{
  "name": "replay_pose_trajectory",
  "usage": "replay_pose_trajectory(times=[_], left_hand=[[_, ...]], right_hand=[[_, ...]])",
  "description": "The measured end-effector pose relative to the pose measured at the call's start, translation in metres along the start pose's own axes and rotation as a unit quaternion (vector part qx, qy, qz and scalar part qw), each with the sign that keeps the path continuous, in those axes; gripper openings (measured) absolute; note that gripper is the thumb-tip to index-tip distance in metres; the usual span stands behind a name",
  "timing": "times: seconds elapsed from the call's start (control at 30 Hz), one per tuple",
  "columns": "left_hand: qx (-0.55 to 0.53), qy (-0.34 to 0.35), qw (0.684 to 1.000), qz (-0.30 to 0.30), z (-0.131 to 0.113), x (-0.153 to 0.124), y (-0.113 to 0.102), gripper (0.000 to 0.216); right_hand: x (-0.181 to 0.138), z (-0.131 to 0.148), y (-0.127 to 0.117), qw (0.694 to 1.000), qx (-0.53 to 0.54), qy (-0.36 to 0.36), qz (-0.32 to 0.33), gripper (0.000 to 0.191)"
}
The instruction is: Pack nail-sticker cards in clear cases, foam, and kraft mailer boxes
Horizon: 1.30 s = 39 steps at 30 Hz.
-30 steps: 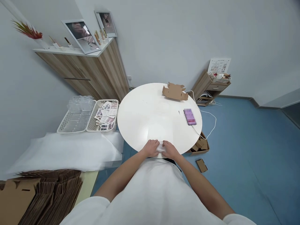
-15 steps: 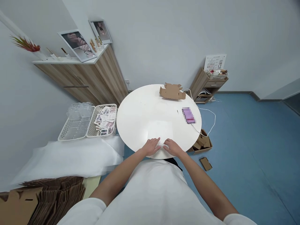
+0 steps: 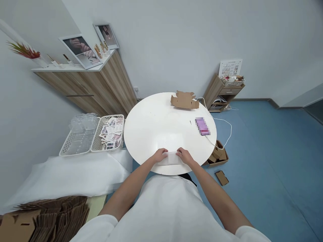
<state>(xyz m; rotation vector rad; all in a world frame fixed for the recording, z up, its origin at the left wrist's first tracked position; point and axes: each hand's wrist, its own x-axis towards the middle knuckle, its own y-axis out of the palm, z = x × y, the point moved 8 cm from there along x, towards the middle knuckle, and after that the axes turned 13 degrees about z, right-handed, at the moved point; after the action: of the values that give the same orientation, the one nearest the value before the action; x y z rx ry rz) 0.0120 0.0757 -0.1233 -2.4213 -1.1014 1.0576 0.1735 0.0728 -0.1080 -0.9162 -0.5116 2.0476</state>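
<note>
At the worktop's [image 3: 161, 124] near edge, the left hand [image 3: 159, 155] and right hand [image 3: 185, 156] clamped their fingers on opposite ends of a flat white packet [image 3: 172, 158], pinning it flat and steady, close to the body.

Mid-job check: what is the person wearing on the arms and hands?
The left hand and right hand are bare: no gloves, and no watch or ring shows. The white top has short sleeves ending above the elbows.

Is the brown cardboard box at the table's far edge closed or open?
Open: the cardboard box has its flaps sticking up and its top uncovered.
</note>
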Motion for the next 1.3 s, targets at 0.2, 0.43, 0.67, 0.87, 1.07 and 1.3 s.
replay_pose_trajectory(times=[0.2, 0.43, 0.67, 0.87, 1.07, 1.3], left_hand=[[0.047, -0.069, 0.996, -0.006, 0.013, 0.000, 0.002, 0.019], [0.128, -0.044, 0.985, -0.103, -0.003, -0.020, -0.010, 0.040], [0.229, 0.101, 0.967, -0.049, -0.030, -0.040, 0.022, 0.062], [0.232, 0.093, 0.968, -0.040, -0.032, -0.040, 0.027, 0.053], [0.173, 0.101, 0.979, 0.022, -0.040, -0.041, 0.020, 0.042], [0.048, 0.032, 0.998, 0.014, -0.025, -0.022, -0.006, 0.039]], right_hand=[[0.009, -0.012, 0.001, 0.999, -0.025, 0.023, -0.033, 0.022], [-0.022, -0.018, -0.021, 0.975, -0.148, 0.045, -0.162, 0.032], [-0.027, 0.029, 0.018, 0.958, -0.232, -0.165, 0.017, 0.043], [-0.018, 0.032, 0.026, 0.963, -0.234, -0.132, 0.027, 0.040], [-0.032, 0.032, 0.018, 0.977, -0.171, -0.102, 0.072, 0.032], [-0.007, 0.015, -0.007, 0.997, -0.058, -0.038, 0.040, 0.030]])
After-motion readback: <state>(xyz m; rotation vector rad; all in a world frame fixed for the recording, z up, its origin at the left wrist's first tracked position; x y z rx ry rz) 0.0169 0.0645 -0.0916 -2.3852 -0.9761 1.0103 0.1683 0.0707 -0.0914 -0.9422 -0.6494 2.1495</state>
